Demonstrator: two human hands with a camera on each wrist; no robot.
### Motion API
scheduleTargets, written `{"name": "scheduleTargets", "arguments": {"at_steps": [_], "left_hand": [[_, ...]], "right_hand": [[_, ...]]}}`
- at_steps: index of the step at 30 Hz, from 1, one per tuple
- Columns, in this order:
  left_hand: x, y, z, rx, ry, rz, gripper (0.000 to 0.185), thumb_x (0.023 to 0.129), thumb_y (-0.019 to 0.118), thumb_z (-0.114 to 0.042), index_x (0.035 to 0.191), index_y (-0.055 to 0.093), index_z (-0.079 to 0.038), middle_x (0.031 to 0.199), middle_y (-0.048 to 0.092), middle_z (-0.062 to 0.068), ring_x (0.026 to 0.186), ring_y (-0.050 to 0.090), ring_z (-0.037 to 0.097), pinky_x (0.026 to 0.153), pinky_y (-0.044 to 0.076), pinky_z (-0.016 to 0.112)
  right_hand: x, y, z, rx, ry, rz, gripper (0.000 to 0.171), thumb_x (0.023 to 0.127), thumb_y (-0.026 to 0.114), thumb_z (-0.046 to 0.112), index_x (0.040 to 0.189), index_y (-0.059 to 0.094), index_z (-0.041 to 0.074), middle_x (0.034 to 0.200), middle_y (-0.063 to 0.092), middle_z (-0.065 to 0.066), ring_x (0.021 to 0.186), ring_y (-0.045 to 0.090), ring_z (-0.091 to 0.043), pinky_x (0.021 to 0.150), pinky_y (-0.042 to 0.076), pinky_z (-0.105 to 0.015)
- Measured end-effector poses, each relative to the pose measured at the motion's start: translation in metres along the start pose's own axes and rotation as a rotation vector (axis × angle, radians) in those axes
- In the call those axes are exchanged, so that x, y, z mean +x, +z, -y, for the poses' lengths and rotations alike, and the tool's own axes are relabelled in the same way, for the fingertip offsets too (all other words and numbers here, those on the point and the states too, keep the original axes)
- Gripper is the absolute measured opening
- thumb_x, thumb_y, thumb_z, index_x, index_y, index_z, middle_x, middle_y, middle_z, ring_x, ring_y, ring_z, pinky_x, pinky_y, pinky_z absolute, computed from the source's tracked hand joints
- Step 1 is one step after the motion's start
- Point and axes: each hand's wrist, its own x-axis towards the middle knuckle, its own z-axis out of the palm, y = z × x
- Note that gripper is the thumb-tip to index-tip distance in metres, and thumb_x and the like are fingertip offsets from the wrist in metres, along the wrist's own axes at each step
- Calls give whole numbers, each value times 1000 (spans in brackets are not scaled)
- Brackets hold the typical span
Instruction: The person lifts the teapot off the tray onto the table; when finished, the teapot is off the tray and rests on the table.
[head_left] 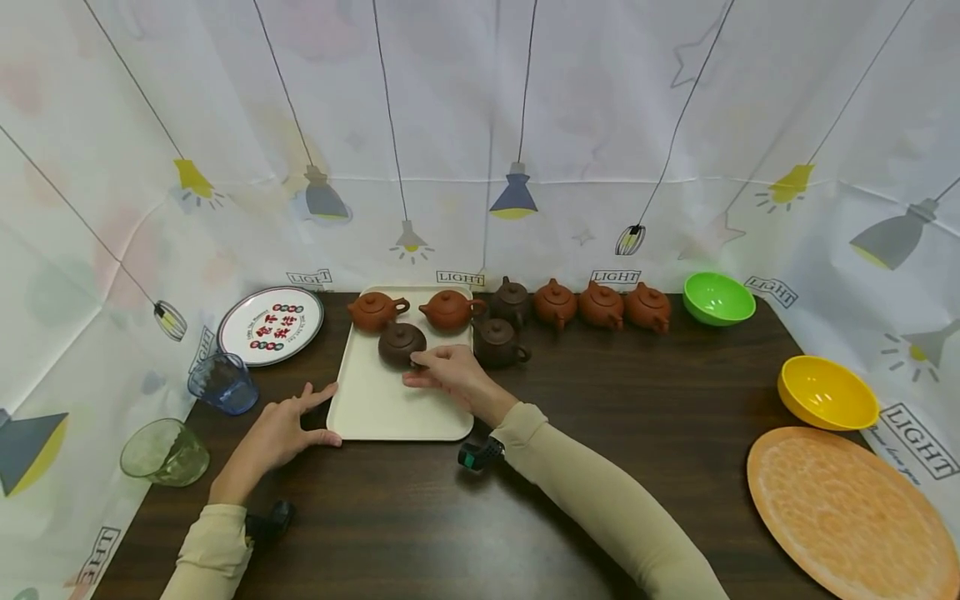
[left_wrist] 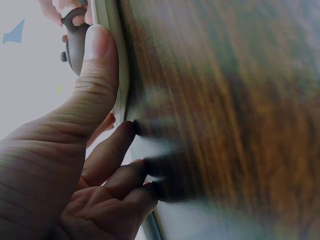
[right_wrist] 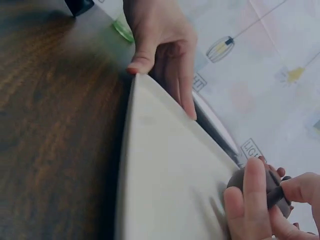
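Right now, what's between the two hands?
In the head view, only a bare stretch of the cream tray lies between the left hand, touching its corner, and the right hand, holding the dark teapot.

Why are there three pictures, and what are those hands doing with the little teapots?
A person wears three cameras: one on the head, one on each wrist. The big picture is from the head, looking down at a dark wooden table. The other two are close-ups from the wrists. The left hand touches the corner of a cream tray with straight fingers. The right hand grips a dark brown teapot standing on the tray, beside two reddish teapots. More teapots stand in a row behind. Around them lie a green bowl, a yellow bowl, an orange plate and two glass cups.
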Motion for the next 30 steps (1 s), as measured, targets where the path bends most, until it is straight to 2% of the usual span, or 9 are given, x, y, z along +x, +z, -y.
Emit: {"name": "scheduleTargets", "arguments": {"at_steps": [4, 8, 11, 12, 14, 15, 22, 26, 30], "left_hand": [[-2, 0, 2, -5, -3, 8, 96, 84, 86, -53, 162, 47, -13, 160, 38, 39, 139, 43, 69, 109, 48, 69], [-2, 0, 2, -4, -9, 7, 95, 84, 86, -52, 162, 47, -13, 160, 38, 39, 140, 42, 70, 109, 48, 69], [-2, 0, 2, -10, -9, 12, 96, 84, 86, -53, 163, 47, -13, 161, 37, 39, 141, 41, 69, 109, 47, 70], [-2, 0, 2, -11, -7, 14, 97, 84, 85, -54, 163, 47, -13, 161, 37, 39, 141, 41, 69, 110, 47, 70], [-1, 0, 2, -18, -4, 16, 97, 84, 86, -54, 163, 47, -13, 161, 37, 39, 141, 41, 69, 110, 47, 70], [-1, 0, 2, -19, -2, 16, 97, 84, 86, -54, 163, 47, -13, 161, 37, 39, 141, 41, 69, 110, 47, 70], [1, 0, 2, -15, 5, 11, 96, 84, 86, -53, 163, 47, -13, 161, 37, 39, 141, 41, 69, 110, 47, 70], [1, 0, 1, -10, 7, 13, 96, 85, 86, -52, 163, 47, -13, 161, 37, 39, 141, 41, 70, 110, 47, 70], [1, 1, 1, -4, 8, 10, 95, 85, 86, -51, 162, 47, -13, 160, 37, 40, 140, 42, 70, 109, 48, 70]], "right_hand": [[-6, -1, 0, -1, 6, 0, 37, 107, 69, 26, 75, 60, 9, 101, 74, -8, 103, 83, -21, 75, 49, -21], [-17, -5, 9, 5, -14, 31, 37, 107, 69, 25, 75, 60, 10, 93, 66, -5, 109, 81, -22, 62, 36, -23], [-29, -13, 18, 39, -58, 66, 25, 107, 68, 20, 89, 68, 3, 100, 69, -9, 107, 82, -21, 74, 55, -20], [-34, -18, 21, 49, -79, 75, 21, 108, 67, 18, 97, 71, 0, 105, 71, -10, 106, 82, -20, 84, 60, -21], [-44, -28, 26, 79, -123, 82, 22, 108, 66, 15, 108, 71, -6, 112, 73, -14, 104, 82, -20, 104, 60, -30], [-50, -34, 28, 88, -142, 79, 23, 108, 66, 14, 112, 71, -8, 113, 73, -15, 103, 82, -19, 106, 59, -33], [-101, -97, 35, 63, -226, -34, 24, 108, 67, 22, 103, 70, -1, 102, 65, -7, 110, 80, -20, 119, 50, -41], [-127, -135, 29, -23, -232, -132, 36, 108, 68, 31, 118, 69, -4, 104, 69, -3, 111, 80, -16, 120, 49, -39], [-140, -163, 15, -65, -224, -200, 47, 108, 68, 32, 128, 66, -10, 108, 72, -3, 109, 81, -16, 110, 56, -29]]}}
